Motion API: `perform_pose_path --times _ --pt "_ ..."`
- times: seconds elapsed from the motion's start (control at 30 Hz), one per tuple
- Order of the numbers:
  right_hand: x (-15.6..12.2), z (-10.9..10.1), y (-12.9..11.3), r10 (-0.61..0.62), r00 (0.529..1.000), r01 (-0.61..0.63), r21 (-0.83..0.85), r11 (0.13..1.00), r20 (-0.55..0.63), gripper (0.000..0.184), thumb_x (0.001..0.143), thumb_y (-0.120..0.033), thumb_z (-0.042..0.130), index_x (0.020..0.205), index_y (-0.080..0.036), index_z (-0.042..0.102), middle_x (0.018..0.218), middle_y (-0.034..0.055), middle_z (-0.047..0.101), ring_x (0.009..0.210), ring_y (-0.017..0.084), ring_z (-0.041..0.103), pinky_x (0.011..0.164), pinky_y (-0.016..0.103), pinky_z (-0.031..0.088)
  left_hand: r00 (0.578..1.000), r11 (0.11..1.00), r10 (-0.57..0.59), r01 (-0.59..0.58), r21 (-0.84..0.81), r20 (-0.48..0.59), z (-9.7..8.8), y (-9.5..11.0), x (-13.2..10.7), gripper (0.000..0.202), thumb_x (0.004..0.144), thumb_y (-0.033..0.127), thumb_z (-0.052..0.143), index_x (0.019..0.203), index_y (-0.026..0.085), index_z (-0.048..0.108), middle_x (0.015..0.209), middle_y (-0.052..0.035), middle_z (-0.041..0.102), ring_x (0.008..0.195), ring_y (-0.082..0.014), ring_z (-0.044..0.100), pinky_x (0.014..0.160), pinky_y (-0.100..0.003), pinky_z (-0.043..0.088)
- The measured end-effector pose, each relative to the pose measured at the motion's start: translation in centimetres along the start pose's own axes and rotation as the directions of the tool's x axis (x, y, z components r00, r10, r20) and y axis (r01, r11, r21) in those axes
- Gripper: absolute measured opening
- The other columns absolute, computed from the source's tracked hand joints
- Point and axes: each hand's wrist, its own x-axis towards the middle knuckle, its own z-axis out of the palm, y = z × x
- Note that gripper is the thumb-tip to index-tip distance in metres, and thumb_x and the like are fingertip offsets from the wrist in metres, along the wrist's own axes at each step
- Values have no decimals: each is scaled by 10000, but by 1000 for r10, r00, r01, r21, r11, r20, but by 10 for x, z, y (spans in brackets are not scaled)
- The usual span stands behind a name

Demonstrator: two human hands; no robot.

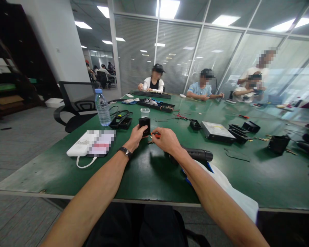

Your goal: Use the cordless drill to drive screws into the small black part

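Observation:
My left hand (136, 138) grips a small black plastic box (144, 123) above the green table, its thumb pressed on the near face. Close to the box's lower right edge, my right hand (168, 140) is closed around a slim tool with a red-orange handle (157, 136); its tip is too small to make out. Small brass-coloured bits (150, 142) lie just below the two hands. Under my right forearm rests a black cylindrical tool (199, 154), partly hidden. A white glove-like cloth with blue edging (226, 185) lies beneath the same arm.
A water bottle (102, 108) and a white power bank (79, 144) cabled to a phone (101, 144) stand left. Beyond my hands are a clear cup (145, 112) and a black tray (159, 106). A metal drive (217, 131) and black housings (278, 144) lie right. Several people sit opposite.

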Motion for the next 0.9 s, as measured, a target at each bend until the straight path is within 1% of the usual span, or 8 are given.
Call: perform_pose_path --times 0.1,0.23,0.37,0.63,0.8,0.9 --pt "0 -1 2 -13 1000 13 26 1000 -21 206 853 -326 559 997 -254 688 928 28 743 818 192 667 710 264 426 1000 1000 -12 12 -18 -2 0 1 0 278 732 309 725 946 144 660 852 -77 684 731 -171 651 575 -257 547" --pt "0 -4 2 -33 997 38 64 997 -66 206 859 -307 547 1007 -245 676 952 30 737 813 181 664 737 261 440 997 994 -72 70 -79 -23 0 4 0 247 759 290 708 945 138 649 804 -75 678 682 -168 656 571 -276 558" --pt "-1 -4 0 -36 998 39 54 998 -50 217 865 -292 552 1036 -242 675 970 42 728 869 188 665 768 263 448 994 988 -103 100 -118 -24 1 7 -2 231 760 270 723 928 129 650 808 -82 687 662 -165 664 582 -287 565" --pt "-2 -3 -1 -53 998 53 5 999 -29 211 871 -315 560 1031 -242 676 949 46 719 840 190 654 746 269 437 995 990 -99 97 -102 -11 4 9 -5 244 763 284 737 934 126 664 799 -78 689 690 -158 663 602 -271 570" --pt "-1 -3 0 -56 998 56 10 998 -27 206 863 -309 564 1015 -243 687 939 43 725 835 193 658 742 271 439 996 992 -94 94 -86 6 3 7 -4 257 759 296 746 936 130 664 793 -73 680 697 -160 657 602 -280 574" --pt "-1 -6 0 -49 998 51 30 998 -44 206 858 -303 568 1012 -238 690 937 47 728 843 193 662 755 271 447 995 990 -97 98 -99 6 2 8 -4 255 762 292 745 940 132 656 793 -67 674 695 -159 658 598 -285 576"
